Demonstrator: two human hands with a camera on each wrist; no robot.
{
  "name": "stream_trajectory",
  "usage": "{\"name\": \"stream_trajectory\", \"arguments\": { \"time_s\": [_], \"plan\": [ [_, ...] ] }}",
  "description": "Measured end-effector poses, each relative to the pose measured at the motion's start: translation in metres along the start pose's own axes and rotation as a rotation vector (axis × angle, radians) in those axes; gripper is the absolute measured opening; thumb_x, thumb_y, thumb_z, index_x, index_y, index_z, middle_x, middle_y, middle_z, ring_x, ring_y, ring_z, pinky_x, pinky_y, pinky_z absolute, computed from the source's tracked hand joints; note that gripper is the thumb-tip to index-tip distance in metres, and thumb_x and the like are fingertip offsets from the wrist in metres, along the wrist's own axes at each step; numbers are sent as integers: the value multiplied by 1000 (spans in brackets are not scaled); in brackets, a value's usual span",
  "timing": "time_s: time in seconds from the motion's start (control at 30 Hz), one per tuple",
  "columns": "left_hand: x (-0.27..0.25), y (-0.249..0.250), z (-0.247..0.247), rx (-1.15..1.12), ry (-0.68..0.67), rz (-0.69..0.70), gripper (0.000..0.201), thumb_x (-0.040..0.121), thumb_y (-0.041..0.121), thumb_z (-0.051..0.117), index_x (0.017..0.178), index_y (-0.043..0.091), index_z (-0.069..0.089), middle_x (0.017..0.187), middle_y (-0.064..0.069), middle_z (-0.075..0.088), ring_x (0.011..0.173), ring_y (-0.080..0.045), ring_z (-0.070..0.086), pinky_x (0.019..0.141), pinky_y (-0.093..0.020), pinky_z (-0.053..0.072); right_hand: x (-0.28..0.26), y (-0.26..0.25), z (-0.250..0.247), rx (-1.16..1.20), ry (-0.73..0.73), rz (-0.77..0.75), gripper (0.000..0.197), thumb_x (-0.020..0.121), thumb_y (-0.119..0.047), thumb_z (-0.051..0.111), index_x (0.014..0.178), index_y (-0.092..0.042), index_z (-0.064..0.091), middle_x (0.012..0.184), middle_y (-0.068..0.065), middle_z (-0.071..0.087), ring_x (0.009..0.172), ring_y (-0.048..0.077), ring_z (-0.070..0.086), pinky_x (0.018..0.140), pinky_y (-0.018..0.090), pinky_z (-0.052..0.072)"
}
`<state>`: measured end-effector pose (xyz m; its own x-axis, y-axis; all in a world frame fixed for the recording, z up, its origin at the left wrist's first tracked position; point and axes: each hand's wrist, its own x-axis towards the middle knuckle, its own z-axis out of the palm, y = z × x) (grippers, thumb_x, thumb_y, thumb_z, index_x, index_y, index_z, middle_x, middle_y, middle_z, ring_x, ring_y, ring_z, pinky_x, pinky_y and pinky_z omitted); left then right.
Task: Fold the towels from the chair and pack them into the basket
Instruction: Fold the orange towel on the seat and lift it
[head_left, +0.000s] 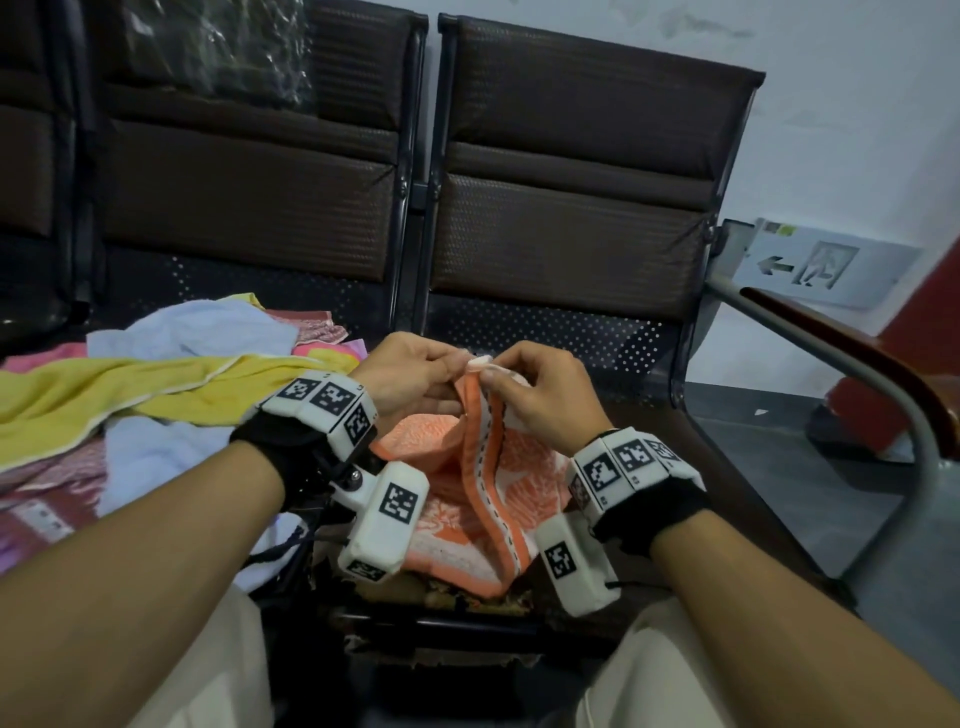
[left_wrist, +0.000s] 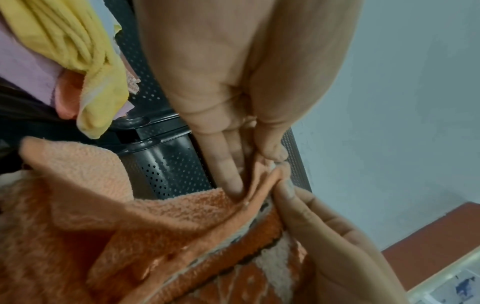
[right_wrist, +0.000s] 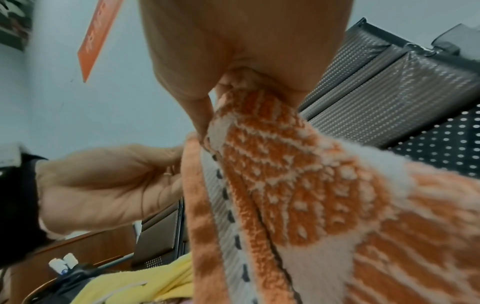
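Both hands up and close together, fingertips almost meeting over the seat. The left hand (head_left: 410, 374) pinches one corner of the orange towel (head_left: 483, 488) between thumb and fingers; the right hand (head_left: 540, 400) pinches the corner right beside it, fingers curled over the hem. From the left wrist view you can see the left hand's fingers (left_wrist: 228, 172) tucked into the fold of terry cloth. The towel hangs from that double grip, its white border with dark dashes running down the middle, and its lower part bunches on the dark perforated chair (head_left: 571, 332) in front of the person. Off to the left, on the neighbouring seat, a loose pile: the yellow towel (head_left: 104, 384) draped across, a pale blue towel (head_left: 197, 327) above it, pink ones underneath. Basket not in sight in any view
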<state>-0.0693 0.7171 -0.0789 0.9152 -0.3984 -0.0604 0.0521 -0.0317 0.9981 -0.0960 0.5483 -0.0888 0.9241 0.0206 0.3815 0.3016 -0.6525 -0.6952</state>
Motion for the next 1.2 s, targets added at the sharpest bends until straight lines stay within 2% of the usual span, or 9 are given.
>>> {"name": "stream_trajectory", "arguments": {
  "time_s": [0.23, 0.43, 0.53, 0.67, 0.83, 0.93, 1.0, 1.1, 1.2],
  "plan": [
    [-8, 1, -1, 83, -109, 73, 25, 84, 19, 65, 106, 6, 68, 99, -14, 73, 95, -21, 70, 82, -27, 57, 1, 1, 0, 19, 34, 35, 11, 83, -38, 70, 78, -29, 67, 77, -12, 68, 77, 0, 63, 68, 16, 47],
    [-2, -2, -3, 223, 34, 133, 18, 93, 9, 54, 105, 3, 67, 95, -19, 71, 90, -28, 69, 76, -31, 58, 1, 3, -4, 110, 21, 40, 21, 76, -38, 76, 67, -23, 65, 64, -3, 67, 61, 11, 64, 59, 30, 52],
    [0, -3, -7, 296, 177, 202, 13, 93, 11, 54, 92, 8, 66, 82, -15, 66, 74, -25, 62, 58, -25, 52, 1, 7, -8, 54, 34, -11, 37, 70, -46, 78, 57, -19, 57, 53, -8, 56, 53, 5, 51, 52, 28, 43],
    [7, -2, -22, 308, 419, 218, 19, 91, 10, 43, 79, 16, 57, 79, -3, 56, 83, -21, 53, 76, -35, 43, 1, 15, -19, -109, -44, -35, 43, 69, -50, 77, 47, -23, 52, 45, -16, 53, 45, -1, 49, 45, 17, 35],
    [5, 4, -42, 411, 556, 175, 28, 91, 5, 35, 71, 7, 54, 86, -23, 56, 86, -30, 52, 80, -38, 40, -11, 27, -26, -371, -484, -21, 28, 71, -53, 75, 66, -25, 71, 61, -11, 67, 57, -4, 60, 54, 20, 48],
    [5, 2, -56, 534, 617, 53, 24, 92, -3, 37, 94, -9, 60, 106, -30, 60, 103, -41, 55, 86, -42, 39, -14, 42, -38, -642, -637, 33, 47, 73, -67, 64, 75, -20, 70, 64, -9, 66, 61, 4, 61, 62, 24, 44],
    [1, 2, -59, 619, 616, -9, 22, 93, -1, 41, 102, -9, 61, 104, -27, 62, 102, -41, 56, 82, -39, 40, -17, 53, -47, -792, -638, 75, 57, 75, -75, 52, 77, -20, 65, 67, -9, 61, 65, 7, 55, 70, 27, 36],
    [-1, -1, -61, 575, 621, -30, 24, 94, 11, 38, 77, 6, 54, 79, -10, 55, 78, -30, 51, 62, -32, 33, -23, 66, -56, -833, -643, 174, 45, 84, -68, 47, 86, -27, 66, 83, -11, 63, 82, 9, 55, 84, 32, 30],
    [1, -2, -57, 312, 582, -18, 28, 94, 23, 43, 67, 16, 51, 72, -2, 52, 78, -23, 51, 73, -29, 39, -30, 71, -61, -850, -666, 217, 22, 90, -48, 54, 96, -31, 68, 86, -16, 60, 99, 12, 56, 85, 34, 23]
  ]
}}
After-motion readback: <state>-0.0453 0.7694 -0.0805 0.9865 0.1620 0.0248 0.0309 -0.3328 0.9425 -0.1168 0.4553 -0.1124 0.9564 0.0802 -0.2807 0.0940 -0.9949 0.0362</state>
